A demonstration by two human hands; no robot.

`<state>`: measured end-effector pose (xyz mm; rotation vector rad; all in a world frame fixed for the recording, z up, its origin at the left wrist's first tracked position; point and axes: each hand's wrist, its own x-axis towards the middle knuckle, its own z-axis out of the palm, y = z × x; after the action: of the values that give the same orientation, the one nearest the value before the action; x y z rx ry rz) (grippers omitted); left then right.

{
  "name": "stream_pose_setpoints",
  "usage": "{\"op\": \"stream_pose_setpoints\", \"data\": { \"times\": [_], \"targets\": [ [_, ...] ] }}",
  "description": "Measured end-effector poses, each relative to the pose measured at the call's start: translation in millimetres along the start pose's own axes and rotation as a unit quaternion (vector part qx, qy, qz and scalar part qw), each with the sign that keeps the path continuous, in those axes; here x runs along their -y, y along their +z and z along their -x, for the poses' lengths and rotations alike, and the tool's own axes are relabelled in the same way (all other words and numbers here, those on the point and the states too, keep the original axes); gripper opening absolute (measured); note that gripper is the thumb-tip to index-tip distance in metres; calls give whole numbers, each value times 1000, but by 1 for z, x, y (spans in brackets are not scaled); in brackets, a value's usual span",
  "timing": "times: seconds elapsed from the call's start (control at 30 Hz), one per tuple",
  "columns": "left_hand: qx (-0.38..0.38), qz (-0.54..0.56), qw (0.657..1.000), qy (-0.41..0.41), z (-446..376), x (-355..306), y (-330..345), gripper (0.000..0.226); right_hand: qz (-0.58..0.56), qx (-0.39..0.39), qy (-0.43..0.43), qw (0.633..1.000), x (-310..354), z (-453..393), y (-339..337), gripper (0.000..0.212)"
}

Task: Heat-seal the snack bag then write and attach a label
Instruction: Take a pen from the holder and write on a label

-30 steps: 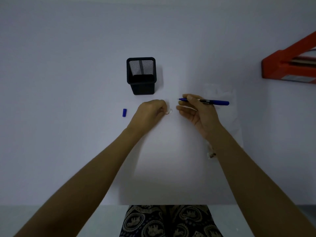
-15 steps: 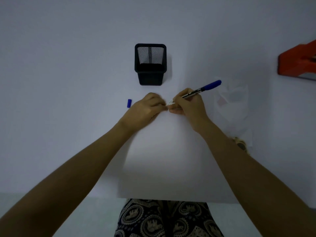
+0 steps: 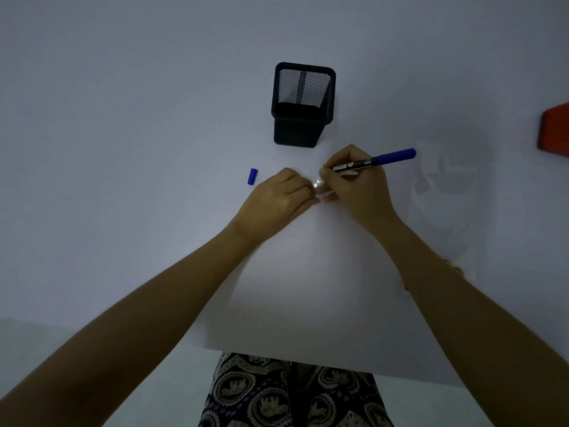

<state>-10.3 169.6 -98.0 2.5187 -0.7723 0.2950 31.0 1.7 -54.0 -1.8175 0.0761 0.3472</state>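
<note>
My right hand [image 3: 358, 186] grips a blue pen [image 3: 381, 159], its blue end pointing right and its tip down between my two hands. My left hand [image 3: 277, 201] is closed, its fingertips pinching a small pale label [image 3: 318, 184] against the white table, touching my right fingers. The pen's blue cap [image 3: 252, 176] lies on the table left of my left hand. A clear plastic snack bag [image 3: 443, 192] lies flat to the right of my right hand, with some brown contents near my right forearm [image 3: 455, 268].
A black mesh pen holder [image 3: 303, 106] stands just behind my hands. An orange-red object [image 3: 554, 132] sits at the right edge. The table's near edge [image 3: 308, 357] runs above my patterned trousers.
My right hand swung the pen from lying level to a writing grip and closed in on my left hand. The view moved closer to the hands.
</note>
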Motion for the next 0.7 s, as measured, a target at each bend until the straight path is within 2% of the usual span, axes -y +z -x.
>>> {"op": "stream_pose_setpoints", "data": {
  "times": [0.2,0.4,0.47,0.6,0.7],
  "targets": [
    [-26,8,1000,-9,0,0,4,13,-28,-17,33,999,-10,7,-2,10],
    [-31,-5,999,-28,4,-5,2,16,-19,-62,28,998,-10,15,0,9],
    [-20,-10,1000,-14,3,-5,-2,20,-2,-71,0,997,-5,12,1,9],
    [11,-43,999,-24,1,-2,-4,44,-6,-60,-35,998,8,-4,11,17],
    [3,-45,998,-53,-2,-4,-2,42,6,-60,-14,998,4,-10,17,16]
  ]
}}
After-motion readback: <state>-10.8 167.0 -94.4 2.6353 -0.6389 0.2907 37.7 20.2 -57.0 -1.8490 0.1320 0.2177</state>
